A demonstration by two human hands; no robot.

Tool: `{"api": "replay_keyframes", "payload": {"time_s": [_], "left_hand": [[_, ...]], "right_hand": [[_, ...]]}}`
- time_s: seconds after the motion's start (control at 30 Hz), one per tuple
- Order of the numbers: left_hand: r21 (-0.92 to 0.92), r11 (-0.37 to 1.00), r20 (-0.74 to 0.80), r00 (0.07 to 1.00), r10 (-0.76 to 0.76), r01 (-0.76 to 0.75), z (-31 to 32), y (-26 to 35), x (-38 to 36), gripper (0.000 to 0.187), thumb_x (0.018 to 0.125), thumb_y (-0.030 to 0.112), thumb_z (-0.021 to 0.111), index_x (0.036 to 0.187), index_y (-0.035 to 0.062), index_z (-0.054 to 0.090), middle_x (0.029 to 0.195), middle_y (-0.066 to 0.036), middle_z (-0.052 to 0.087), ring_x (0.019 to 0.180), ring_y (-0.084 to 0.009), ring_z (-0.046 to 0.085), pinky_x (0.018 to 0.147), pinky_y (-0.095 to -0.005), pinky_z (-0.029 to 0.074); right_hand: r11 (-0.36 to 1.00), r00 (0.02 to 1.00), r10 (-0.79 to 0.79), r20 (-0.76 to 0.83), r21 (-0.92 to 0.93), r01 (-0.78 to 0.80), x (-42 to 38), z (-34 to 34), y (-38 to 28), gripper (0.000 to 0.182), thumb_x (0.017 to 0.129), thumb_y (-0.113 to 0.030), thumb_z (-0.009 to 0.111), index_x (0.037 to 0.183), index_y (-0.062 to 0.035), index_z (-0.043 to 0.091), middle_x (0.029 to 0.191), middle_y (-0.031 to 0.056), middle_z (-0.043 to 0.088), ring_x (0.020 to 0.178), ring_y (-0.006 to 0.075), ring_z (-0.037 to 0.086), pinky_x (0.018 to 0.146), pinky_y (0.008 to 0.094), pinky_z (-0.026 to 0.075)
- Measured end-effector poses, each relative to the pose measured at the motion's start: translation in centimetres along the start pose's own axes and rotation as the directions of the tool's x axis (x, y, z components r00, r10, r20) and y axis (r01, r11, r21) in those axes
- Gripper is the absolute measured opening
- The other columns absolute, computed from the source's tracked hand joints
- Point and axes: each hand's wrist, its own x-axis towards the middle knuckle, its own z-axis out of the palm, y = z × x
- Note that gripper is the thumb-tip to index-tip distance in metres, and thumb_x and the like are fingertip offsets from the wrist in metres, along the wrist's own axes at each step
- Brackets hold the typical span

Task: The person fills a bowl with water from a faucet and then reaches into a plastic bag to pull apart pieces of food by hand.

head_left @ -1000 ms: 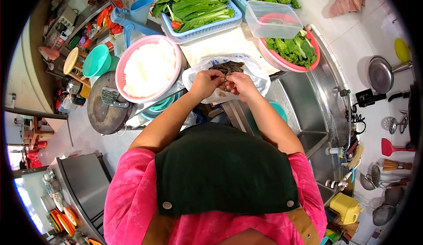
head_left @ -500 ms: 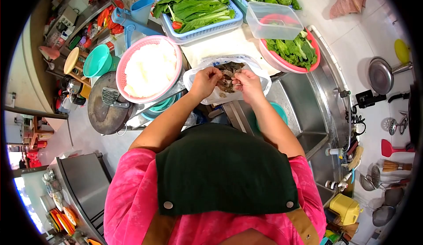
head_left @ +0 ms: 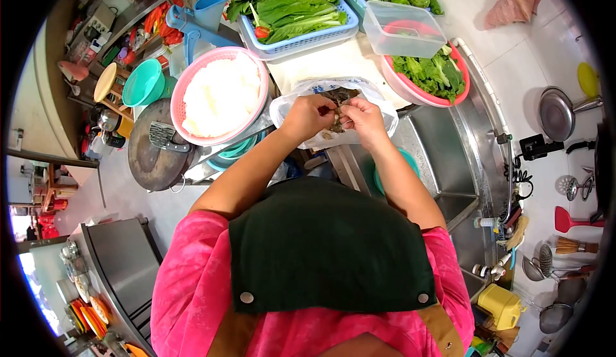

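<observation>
A white plastic bag (head_left: 288, 111) with blue print lies open at the counter's front, and greyish-brown shrimp (head_left: 340, 94) show inside it. Over its mouth, my left hand (head_left: 310, 117) and my right hand (head_left: 363, 121) are close together. The fingers of both are bent and pinched round one small shrimp between them. Much of that shrimp is hidden by my fingertips. To the left of the bag stands a pink basket (head_left: 180, 110) heaped with a white, bright mass I cannot make out in detail.
Behind the bag sit a blue basket (head_left: 308, 48) of leafy greens and a pink bowl (head_left: 410, 87) of greens under a clear plastic container (head_left: 405, 33). A cleaver (head_left: 168, 137) lies on a round chopping board (head_left: 147, 158) at left. The steel sink (head_left: 449, 158) is at right.
My hands have come closer together over the bag, the left moving slightly right. The whole view has shifted a little.
</observation>
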Motion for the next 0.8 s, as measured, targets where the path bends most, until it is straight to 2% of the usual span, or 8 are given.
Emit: {"api": "replay_keyframes", "payload": {"time_s": [0.2, 0.27, 0.4, 0.53, 0.6, 0.63, 0.67, 0.8], "left_hand": [[0.118, 0.992, 0.014, 0.999, 0.044, -0.045, -0.2, 0.2, 0.0, 0.014, 0.063, 0.008, 0.06, 0.075, 0.0006, 0.061, 0.071, -0.013, 0.059, 0.061, -0.0266, 0.058, 0.056, -0.0326, 0.047], [0.197, 0.96, 0.034, 0.98, 0.194, -0.197, -0.2, -0.1, 0.0, 0.012, 0.064, 0.008, 0.059, 0.074, 0.0011, 0.059, 0.07, -0.013, 0.057, 0.062, -0.0282, 0.056, 0.056, -0.0336, 0.046], [0.275, 0.917, 0.076, 0.957, 0.279, -0.289, -0.4, 0.5, -0.4, 0.011, 0.065, 0.008, 0.058, 0.075, 0.0021, 0.057, 0.071, -0.012, 0.055, 0.062, -0.0286, 0.055, 0.057, -0.0344, 0.045], [0.273, 0.922, 0.114, 0.961, 0.254, -0.276, -0.6, -1.9, -0.7, 0.014, 0.066, 0.006, 0.057, 0.079, 0.0018, 0.056, 0.074, -0.012, 0.056, 0.062, -0.0273, 0.056, 0.056, -0.0335, 0.046], [0.25, 0.932, 0.103, 0.964, 0.244, -0.263, -0.2, -3.0, -0.8, 0.017, 0.067, 0.005, 0.057, 0.083, 0.0011, 0.057, 0.076, -0.012, 0.058, 0.062, -0.0249, 0.057, 0.056, -0.0328, 0.046], [-0.058, 0.998, 0.045, 0.999, 0.009, -0.007, 0.3, -2.9, -0.7, 0.018, 0.069, 0.004, 0.056, 0.087, -0.0006, 0.057, 0.077, -0.011, 0.059, 0.062, -0.021, 0.057, 0.055, -0.031, 0.046], [-0.367, 0.899, 0.062, 0.97, -0.234, 0.24, 0.7, -2.8, -0.7, 0.02, 0.072, 0.003, 0.055, 0.09, -0.0023, 0.057, 0.078, -0.01, 0.06, 0.061, -0.017, 0.057, 0.054, -0.0291, 0.046], [-0.427, 0.814, 0.216, 0.919, -0.331, 0.394, 0.4, -0.9, -0.1, 0.019, 0.077, 0.005, 0.055, 0.094, -0.0039, 0.058, 0.082, -0.008, 0.06, 0.069, -0.013, 0.058, 0.062, -0.0237, 0.049]], "right_hand": [[0.99, 0.996, 0.073, 0.042, 0.122, -0.078, 0.1, -0.3, 0.4, 0.007, 0.076, -0.01, 0.057, 0.079, -0.0035, 0.056, 0.066, 0.0045, 0.057, 0.054, 0.0104, 0.053, 0.05, 0.0213, 0.043], [0.987, 0.996, 0.09, 0.018, 0.133, -0.091, 0.1, -0.3, 0.3, 0.007, 0.076, -0.01, 0.057, 0.08, -0.0039, 0.056, 0.066, 0.0042, 0.057, 0.055, 0.0103, 0.053, 0.05, 0.0214, 0.044], [0.976, 0.993, 0.112, -0.047, 0.192, -0.101, 0.2, -0.6, 0.3, 0.008, 0.076, -0.01, 0.057, 0.081, -0.0046, 0.056, 0.068, 0.0037, 0.057, 0.057, 0.0102, 0.053, 0.051, 0.0215, 0.044], [0.984, 0.993, 0.1, -0.064, 0.157, -0.089, 0.1, -0.9, -0.4, 0.01, 0.076, -0.011, 0.058, 0.083, -0.0045, 0.056, 0.07, 0.0034, 0.058, 0.06, 0.0105, 0.055, 0.052, 0.0215, 0.044], [0.998, 0.998, 0.051, -0.038, 0.037, -0.049, -0.2, -0.8, -0.7, 0.012, 0.076, -0.01, 0.059, 0.085, -0.0032, 0.056, 0.071, 0.0039, 0.059, 0.062, 0.0104, 0.056, 0.052, 0.0215, 0.045], [0.998, 0.998, 0.051, -0.037, 0.036, -0.049, -0.1, -0.8, -0.6, 0.012, 0.076, -0.01, 0.059, 0.085, -0.0032, 0.056, 0.071, 0.0039, 0.059, 0.062, 0.0104, 0.056, 0.052, 0.0215, 0.045], [1.0, 1.0, 0.005, -0.024, -0.019, -0.005, -0.1, -0.7, -0.3, 0.012, 0.076, -0.009, 0.059, 0.086, -0.0027, 0.056, 0.072, 0.004, 0.059, 0.062, 0.0101, 0.057, 0.052, 0.0212, 0.045], [0.983, 0.992, -0.129, 0.017, -0.127, 0.13, 0.1, -0.2, 0.8, 0.012, 0.075, -0.004, 0.058, 0.087, -0.0012, 0.055, 0.073, 0.0048, 0.06, 0.063, 0.0095, 0.057, 0.053, 0.0203, 0.045]]}}
